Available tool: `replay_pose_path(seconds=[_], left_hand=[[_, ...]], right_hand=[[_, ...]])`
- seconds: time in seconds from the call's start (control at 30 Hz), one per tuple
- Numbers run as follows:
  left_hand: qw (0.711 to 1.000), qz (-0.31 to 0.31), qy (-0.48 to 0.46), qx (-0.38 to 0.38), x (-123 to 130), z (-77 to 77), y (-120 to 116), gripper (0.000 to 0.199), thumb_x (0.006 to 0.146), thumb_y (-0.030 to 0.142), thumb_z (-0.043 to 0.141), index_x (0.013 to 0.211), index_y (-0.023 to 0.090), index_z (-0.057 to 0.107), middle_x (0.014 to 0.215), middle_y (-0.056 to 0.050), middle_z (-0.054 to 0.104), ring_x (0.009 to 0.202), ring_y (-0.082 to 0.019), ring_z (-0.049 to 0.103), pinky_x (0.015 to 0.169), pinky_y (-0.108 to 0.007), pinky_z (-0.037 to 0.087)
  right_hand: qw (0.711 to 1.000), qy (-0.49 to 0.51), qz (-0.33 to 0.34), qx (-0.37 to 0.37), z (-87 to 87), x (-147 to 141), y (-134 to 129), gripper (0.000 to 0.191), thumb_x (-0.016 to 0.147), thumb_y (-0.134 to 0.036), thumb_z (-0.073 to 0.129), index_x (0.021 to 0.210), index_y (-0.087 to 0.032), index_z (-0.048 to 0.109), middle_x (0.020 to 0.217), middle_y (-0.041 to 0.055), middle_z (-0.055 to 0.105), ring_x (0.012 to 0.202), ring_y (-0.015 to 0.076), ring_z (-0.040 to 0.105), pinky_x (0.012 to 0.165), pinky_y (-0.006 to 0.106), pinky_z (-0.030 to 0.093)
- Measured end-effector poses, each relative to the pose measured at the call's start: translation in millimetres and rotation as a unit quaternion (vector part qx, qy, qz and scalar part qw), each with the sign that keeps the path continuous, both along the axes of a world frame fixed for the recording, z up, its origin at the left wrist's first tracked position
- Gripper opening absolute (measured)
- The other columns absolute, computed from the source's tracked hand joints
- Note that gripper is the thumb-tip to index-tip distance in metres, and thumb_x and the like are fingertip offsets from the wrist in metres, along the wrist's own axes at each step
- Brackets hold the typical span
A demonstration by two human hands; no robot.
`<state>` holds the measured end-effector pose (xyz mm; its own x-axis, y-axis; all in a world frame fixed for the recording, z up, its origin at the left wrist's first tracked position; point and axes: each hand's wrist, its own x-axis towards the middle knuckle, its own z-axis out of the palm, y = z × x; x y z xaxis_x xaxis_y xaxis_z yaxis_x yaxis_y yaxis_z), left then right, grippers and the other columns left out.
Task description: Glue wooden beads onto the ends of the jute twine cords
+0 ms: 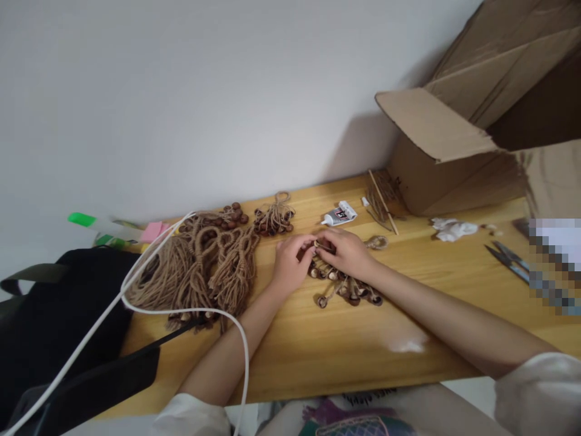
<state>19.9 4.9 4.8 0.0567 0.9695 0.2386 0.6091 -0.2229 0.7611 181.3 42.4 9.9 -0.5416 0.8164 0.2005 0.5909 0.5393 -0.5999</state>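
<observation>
My left hand (293, 261) and my right hand (348, 251) meet over the middle of the table, fingers pinched close together. Between the fingertips is a small round brown shell (316, 243) with a pale inside; the left fingers grip its side. The right fingers are closed at it too, on something thin that I cannot make out. Under and in front of the hands lies a bunch of brown shells (353, 292) tied on jute cords, and its cord loop (376, 242) sticks out behind my right wrist.
Bundles of jute cord (200, 266) and more corded shells (275, 219) lie left. A glue tube (339, 214) lies behind the hands, near a thin wooden stick (384, 203). On the right are crumpled tissue (454, 229), scissors (508, 260) and an open cardboard box (458, 181). A white cable (181, 310) crosses my left forearm.
</observation>
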Motion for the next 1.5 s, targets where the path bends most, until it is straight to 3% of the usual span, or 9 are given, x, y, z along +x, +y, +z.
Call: replay_pose_path(seconds=[0.3,0.47,0.73,0.97,1.5], left_hand=[[1.0,0.017,0.013,-0.014,1.0,2.2,0.5,0.021,0.079,0.011,0.058,0.096,0.023,0.064,0.09,-0.002,0.07,0.084,-0.017,0.064,0.084,-0.036,0.047],[1.0,0.013,-0.008,-0.021,0.4,0.9,0.8,0.021,0.08,0.011,0.057,0.096,0.022,0.064,0.091,-0.002,0.07,0.086,-0.017,0.063,0.084,-0.035,0.048],[1.0,0.012,-0.003,-0.026,0.1,0.7,0.7,0.019,0.08,0.011,0.056,0.095,0.022,0.064,0.089,-0.003,0.069,0.084,-0.017,0.063,0.083,-0.035,0.049],[1.0,0.017,-0.008,-0.024,0.4,-1.9,1.1,0.021,0.08,0.012,0.056,0.096,0.022,0.064,0.09,-0.003,0.069,0.086,-0.018,0.063,0.084,-0.035,0.049],[1.0,0.013,-0.008,-0.022,0.5,-1.8,1.5,0.021,0.079,0.012,0.057,0.096,0.022,0.064,0.089,-0.003,0.069,0.084,-0.017,0.063,0.083,-0.035,0.049]], right_hand=[[0.999,0.03,-0.007,0.007,-2.4,-0.3,-2.0,0.023,0.08,-0.02,0.053,0.101,-0.016,0.06,0.082,0.0051,0.063,0.076,0.0181,0.055,0.069,0.028,0.04],[0.997,0.071,-0.034,0.013,-0.1,0.3,-2.6,0.028,0.071,-0.014,0.051,0.099,-0.016,0.057,0.08,0.0036,0.062,0.07,0.0165,0.054,0.066,0.027,0.041],[0.993,0.103,-0.057,0.005,2.2,2.3,-0.5,0.007,0.069,-0.014,0.048,0.07,-0.018,0.054,0.071,0.0029,0.055,0.065,0.0151,0.051,0.063,0.026,0.039],[0.997,0.072,-0.041,0.0,0.1,1.5,-1.2,0.008,0.077,-0.023,0.054,0.073,-0.017,0.057,0.072,0.0031,0.056,0.067,0.0149,0.051,0.063,0.026,0.038],[0.997,0.069,-0.043,0.012,-1.0,0.4,-1.6,0.003,0.077,-0.016,0.054,0.075,-0.018,0.055,0.072,0.0021,0.055,0.065,0.0138,0.049,0.061,0.024,0.036]])
